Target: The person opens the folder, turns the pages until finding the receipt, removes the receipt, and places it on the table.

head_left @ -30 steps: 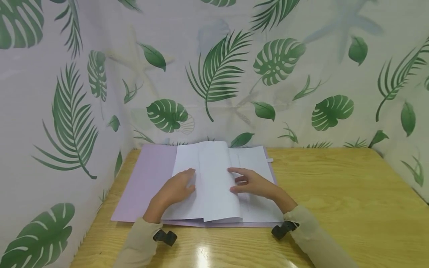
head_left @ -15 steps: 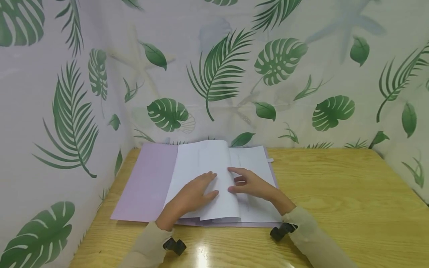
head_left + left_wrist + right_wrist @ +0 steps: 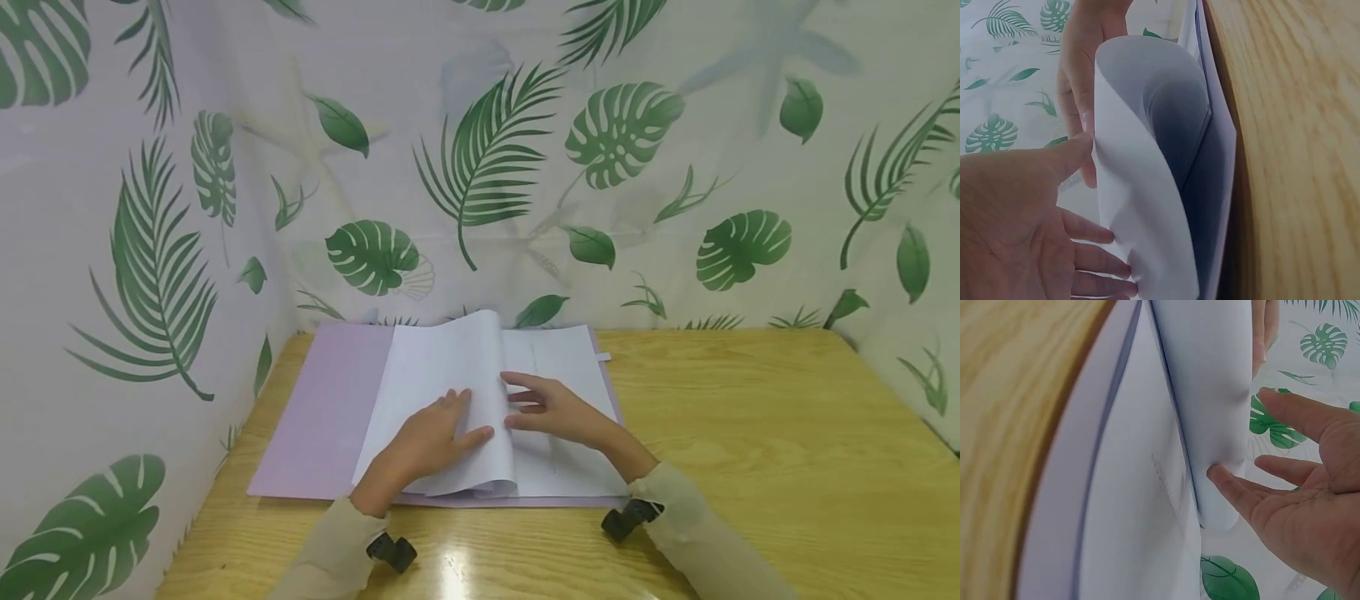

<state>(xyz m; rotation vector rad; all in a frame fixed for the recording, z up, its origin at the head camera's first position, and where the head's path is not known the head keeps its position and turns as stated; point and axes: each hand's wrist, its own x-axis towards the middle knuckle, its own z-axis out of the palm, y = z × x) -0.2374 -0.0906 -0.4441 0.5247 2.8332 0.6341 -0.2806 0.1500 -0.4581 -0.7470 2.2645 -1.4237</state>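
Note:
A light purple folder [image 3: 330, 408] lies spread on the table with white paper sheets [image 3: 555, 350] in it. The topmost sheet [image 3: 450, 350] bends over to the left in a rounded curl, and its loop shows from the near end in the left wrist view. My left hand [image 3: 429, 437] rests on the folded-over part, fingers spread and thumb [image 3: 1075, 153] near the bend. From the other side, fingertips [image 3: 1222, 478] of my right hand [image 3: 567, 414] touch the curl. Its fingers are loosely extended, pinching nothing. What lies inside the curl is mostly hidden.
The wood-grain table [image 3: 750, 433] stretches away to the right of the folder. A leaf-patterned cloth [image 3: 510, 167] hangs behind and on the left. A small white tab [image 3: 604, 357] sticks out at the folder's right edge.
My left hand has moved right onto the folded-over paper. The sheet's bend has shifted left and rolled tighter, with my right hand following slightly leftward.

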